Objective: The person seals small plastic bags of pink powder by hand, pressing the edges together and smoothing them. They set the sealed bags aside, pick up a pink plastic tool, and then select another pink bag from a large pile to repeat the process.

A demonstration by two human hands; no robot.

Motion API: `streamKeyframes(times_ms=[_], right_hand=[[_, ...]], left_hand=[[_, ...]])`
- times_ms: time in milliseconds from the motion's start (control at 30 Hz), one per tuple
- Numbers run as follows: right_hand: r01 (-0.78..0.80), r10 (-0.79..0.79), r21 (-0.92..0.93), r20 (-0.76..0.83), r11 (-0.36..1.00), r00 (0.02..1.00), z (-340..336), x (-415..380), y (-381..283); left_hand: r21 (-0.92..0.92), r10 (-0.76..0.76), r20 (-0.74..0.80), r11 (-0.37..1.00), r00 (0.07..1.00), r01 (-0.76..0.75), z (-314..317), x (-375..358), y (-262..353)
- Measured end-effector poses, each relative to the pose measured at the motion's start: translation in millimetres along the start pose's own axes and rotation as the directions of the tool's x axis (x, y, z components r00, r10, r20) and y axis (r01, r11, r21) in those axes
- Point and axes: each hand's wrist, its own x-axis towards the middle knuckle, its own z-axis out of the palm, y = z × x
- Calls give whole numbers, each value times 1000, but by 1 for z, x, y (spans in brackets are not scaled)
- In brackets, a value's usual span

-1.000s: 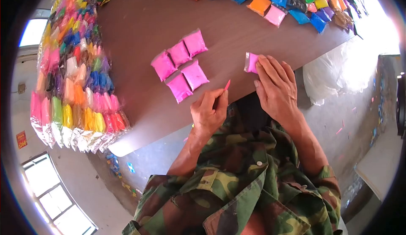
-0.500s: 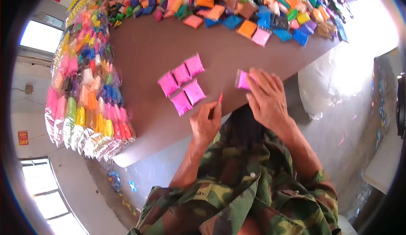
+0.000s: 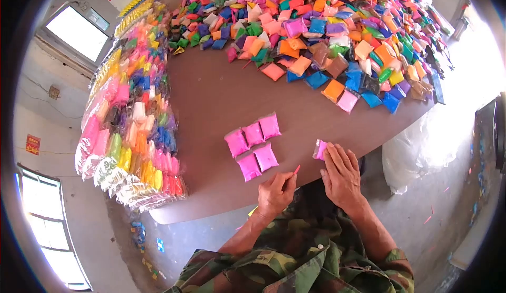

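Head view, from my remote seat: the left hand is closed in a pinch, thumb and fingertips on a thin red stick that pokes up past them. Right hand: fingers nearly straight and close together, laid over a pink packet near the table's front edge; only its far-left end shows. Whether those fingers grip it or merely press, I cannot tell.

Risks, as I judge them: the packet could skid off the edge if the right hand drags it nearer the body. The stick could nick the film if its tip is sharp, which I cannot make out at this size. A forward sweep of the left knuckles could knock the five pink packets out of their two rows.

Containers: those five are clear pouches, plump with pink filling, lying side by side just beyond the left hand. Far side of the table: a loose heap of small packets, many colours. Left side: a bank of long clear bags, filled with colour. Beside the right edge, a clear plastic bag; contents I cannot read
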Motion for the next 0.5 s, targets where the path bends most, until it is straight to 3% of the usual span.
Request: streamKeyframes(times_ms=[100,200,400,433,500], right_hand=[[7,-5,49,-49,999,999,0,2,5],[-9,20,116,-89,993,996,-2,12,10],[-54,84,196,-152,979,985,0,27,9],[-76,118,251,-155,965,981,-1,33,6],[-85,154,317,-198,945,968,-5,50,-6]], left_hand=[[-11,-31,30,999,999,31,-3,-3,1],[-94,-53,-34,994,998,49,-2,-5,2],[-20,-95,-103,995,990,93,-41,-1,1],[-13,-180,-155,984,971,180,-50,-1,0],[26,-180,-256,981,950,193,-71,4,-13]])
